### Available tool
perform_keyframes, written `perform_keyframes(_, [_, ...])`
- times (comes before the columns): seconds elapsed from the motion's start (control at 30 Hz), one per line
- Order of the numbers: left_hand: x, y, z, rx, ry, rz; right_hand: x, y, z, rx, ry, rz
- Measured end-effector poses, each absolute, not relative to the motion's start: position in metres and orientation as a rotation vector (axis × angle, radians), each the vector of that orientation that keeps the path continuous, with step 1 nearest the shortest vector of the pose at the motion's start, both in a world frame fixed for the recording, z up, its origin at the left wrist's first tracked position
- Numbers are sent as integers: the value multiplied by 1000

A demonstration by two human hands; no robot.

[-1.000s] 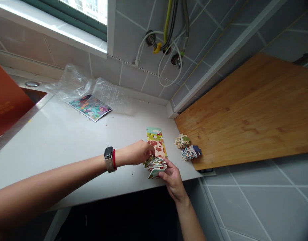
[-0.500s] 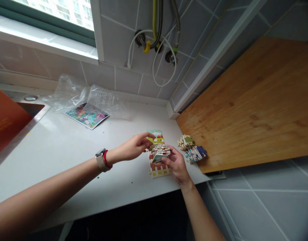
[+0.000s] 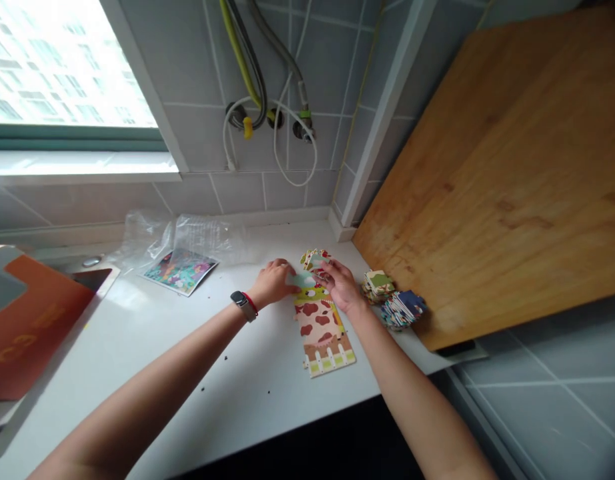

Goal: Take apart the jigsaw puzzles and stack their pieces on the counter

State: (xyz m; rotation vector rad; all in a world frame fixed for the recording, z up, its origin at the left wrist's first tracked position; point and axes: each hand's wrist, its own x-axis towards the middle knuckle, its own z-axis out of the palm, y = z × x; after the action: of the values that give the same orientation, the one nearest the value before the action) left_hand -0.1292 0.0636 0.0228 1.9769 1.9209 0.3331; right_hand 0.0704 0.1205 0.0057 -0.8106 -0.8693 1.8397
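The right hand (image 3: 341,287) partly hides the cardboard pieces (image 3: 314,258) it holds.

Readable text: nothing you can make out | orange box (image 3: 47,300) on your left: pale lettering (image 3: 31,337), too blurred | clear plastic bag (image 3: 210,240): faint print (image 3: 203,227), equally unreadable

Picture strip (image 3: 321,321) and stack of pieces (image 3: 313,259).
The strip lay flat, running roughly 11 to 5 o'clock, brown-blotched midway, white-fenced at its near end; the stack, partly hidden, was held toward 12 o'clock.
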Motion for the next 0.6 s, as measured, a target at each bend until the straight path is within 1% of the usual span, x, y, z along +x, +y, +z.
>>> perform_keyframes(0.1, [-130, 69, 17, 1865, 1941, 466, 69, 117, 2, -791, -852, 1856])
perform_keyframes(0.3, [-129, 76, 10, 1799, 1972, 599, 70, 117, 1, -737, -819, 1879])
perform_keyframes(0.6, [-132, 66, 12, 1566, 1781, 977, 77, 113, 5, -632, -843, 1928])
